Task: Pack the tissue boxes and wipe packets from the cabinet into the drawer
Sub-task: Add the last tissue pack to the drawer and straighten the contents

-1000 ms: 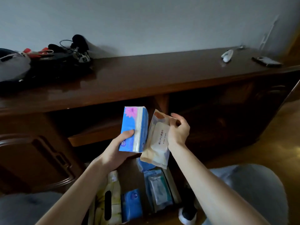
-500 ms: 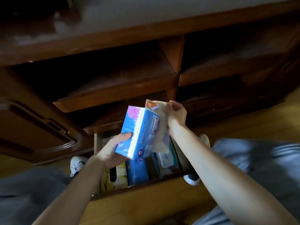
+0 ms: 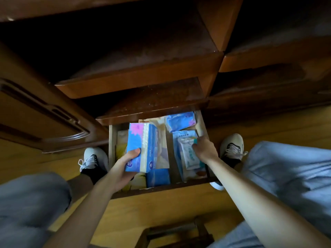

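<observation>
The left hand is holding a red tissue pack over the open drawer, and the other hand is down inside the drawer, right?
Not quite: the tissue pack in the left hand is blue, as the head view shows. It is over the open drawer, and the right hand is down inside.

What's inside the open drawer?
The drawer holds a yellow pack, blue packs and a white wipes packet. The left hand holds a blue tissue pack above, hiding whatever lies underneath.

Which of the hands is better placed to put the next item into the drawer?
Left. The left hand holds the blue tissue pack directly above the open drawer. The right hand holds nothing; its fingers rest on a wipe packet already inside.
</observation>
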The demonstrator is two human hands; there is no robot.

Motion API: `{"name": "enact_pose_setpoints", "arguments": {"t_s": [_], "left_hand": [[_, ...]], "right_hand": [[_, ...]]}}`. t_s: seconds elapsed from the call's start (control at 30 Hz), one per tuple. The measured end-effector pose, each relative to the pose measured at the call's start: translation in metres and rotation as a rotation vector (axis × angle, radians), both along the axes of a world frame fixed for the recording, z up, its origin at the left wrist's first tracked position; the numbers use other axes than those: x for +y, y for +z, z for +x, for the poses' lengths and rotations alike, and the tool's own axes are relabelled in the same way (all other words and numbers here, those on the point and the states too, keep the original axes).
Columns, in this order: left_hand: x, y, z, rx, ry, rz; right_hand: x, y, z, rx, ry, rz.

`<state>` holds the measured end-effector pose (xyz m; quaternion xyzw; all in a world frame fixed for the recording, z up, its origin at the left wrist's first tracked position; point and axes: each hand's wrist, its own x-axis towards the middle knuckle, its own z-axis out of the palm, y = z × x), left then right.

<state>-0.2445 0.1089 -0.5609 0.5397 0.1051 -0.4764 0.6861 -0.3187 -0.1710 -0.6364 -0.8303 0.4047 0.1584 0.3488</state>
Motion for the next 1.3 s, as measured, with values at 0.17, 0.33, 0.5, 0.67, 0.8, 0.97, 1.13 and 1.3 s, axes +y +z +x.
{"name": "enact_pose_setpoints", "arguments": {"t_s": [0.17, 0.33, 0.5, 0.67, 0.8, 0.97, 1.13, 1.3], "left_hand": [[0.015, -0.020, -0.005, 0.078, 0.051, -0.017], [0.021, -0.032, -0.003, 0.096, 0.049, 0.006], [0.014, -0.034, 0.002, 0.106, 0.040, -0.007], [0.004, -0.034, 0.004, 0.082, 0.006, -0.007], [-0.005, -0.034, 0.004, 0.034, -0.019, -0.021], [-0.026, -0.041, -0.001, -0.008, -0.148, 0.014], [-0.073, -0.049, -0.016, 0.022, -0.321, 0.151], [-0.113, -0.064, -0.033, 0.129, -0.335, 0.130]], "right_hand": [[0.031, -0.032, 0.005, 0.139, 0.160, -0.173], [0.036, -0.057, -0.001, 0.251, 0.233, -0.357], [0.040, -0.055, 0.006, 0.232, 0.263, -0.419], [0.030, -0.038, 0.005, 0.153, 0.239, -0.376], [-0.008, 0.000, 0.019, 0.141, 0.226, -0.113], [-0.068, 0.045, 0.014, -0.131, 0.002, -0.069], [-0.097, 0.038, -0.024, -0.165, -0.146, 0.100], [-0.100, 0.026, -0.043, -0.147, -0.086, 0.074]]}}
